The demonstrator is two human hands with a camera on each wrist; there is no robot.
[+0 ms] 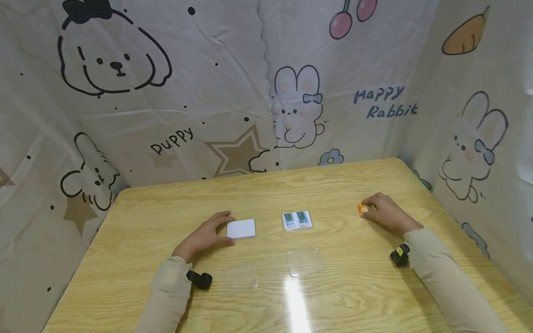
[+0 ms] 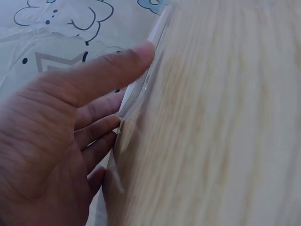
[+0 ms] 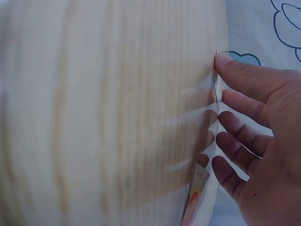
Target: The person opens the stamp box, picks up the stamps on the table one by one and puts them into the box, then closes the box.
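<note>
Backdrop: pale cloth [image 1: 225,92] with a cartoon puppy, rabbits, stars and lettering, filling the upper half and both sides of the head frame. Wood-grain table [image 1: 175,203] across the lower half, a bright streak of glare at bottom centre. Two cream sleeves enter from below: left sleeve [image 1: 166,293] at lower left, right sleeve [image 1: 454,282] at lower right. Left hand [image 1: 204,237], left of centre: grasping, thumb at the near corner and fingers at the far corner of the white stack's left end. Right hand [image 1: 386,213], right of centre: grasping, thumb and index finger pinching the orange-and-white piece, the remaining fingers slightly bent in the right wrist view. Two clear plastic covers lie apart at lower centre, the left cover [image 1: 238,279] slightly lower in the frame than the right cover [image 1: 305,262]. Printed stack [image 1: 297,220] near centre: two blue-green pictures side by side, white borders. White stack [image 1: 241,228] just left of it, not touching, flat on the table. Black wrist cameras, one at the left cuff [image 1: 200,280], one at the right [image 1: 400,255]. Orange-and-white piece [image 1: 360,209] at right of centre, well apart from both stacks; its lettering is too small to read.
</note>
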